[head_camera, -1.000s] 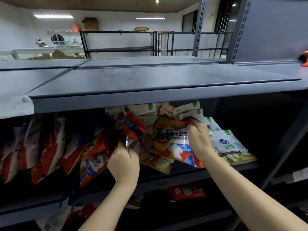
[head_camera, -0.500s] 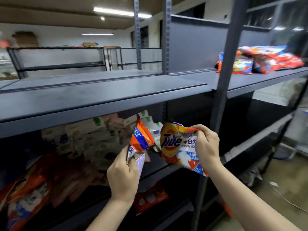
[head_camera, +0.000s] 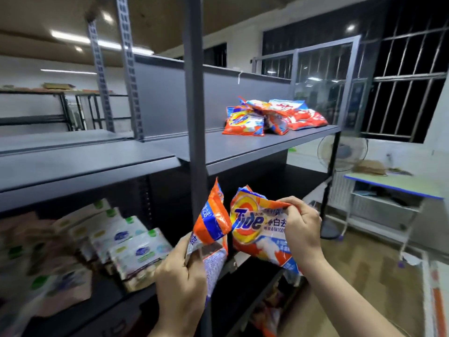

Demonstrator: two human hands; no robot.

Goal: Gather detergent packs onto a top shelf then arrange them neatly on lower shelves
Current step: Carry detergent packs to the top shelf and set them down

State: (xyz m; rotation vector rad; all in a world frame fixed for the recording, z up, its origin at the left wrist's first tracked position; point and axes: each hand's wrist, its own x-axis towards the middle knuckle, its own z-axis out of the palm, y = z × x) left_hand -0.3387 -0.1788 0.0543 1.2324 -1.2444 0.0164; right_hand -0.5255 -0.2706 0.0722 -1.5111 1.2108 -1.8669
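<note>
My left hand (head_camera: 181,276) grips an orange and blue detergent pack (head_camera: 212,220) seen edge-on, held upright. My right hand (head_camera: 302,229) pinches the top edge of an orange Tide pack (head_camera: 252,227) that faces me. Both packs are in the air in front of the grey upright post (head_camera: 194,93), below the top shelf (head_camera: 243,147). A pile of several orange and red detergent packs (head_camera: 272,116) lies on the right part of that top shelf. White and green packs (head_camera: 128,242) lean in a row on the lower shelf at the left.
A second grey shelf board (head_camera: 73,164) stretches left at the same height. More orange packs (head_camera: 267,314) lie on a low shelf near the floor. A standing fan (head_camera: 342,152) and a blue-edged table (head_camera: 398,183) stand at the right, in front of a barred window (head_camera: 403,88).
Both hands have pulled their packs out of the lower shelf and carried them right. My view has swung right, so the pile on the top shelf is now near the middle.
</note>
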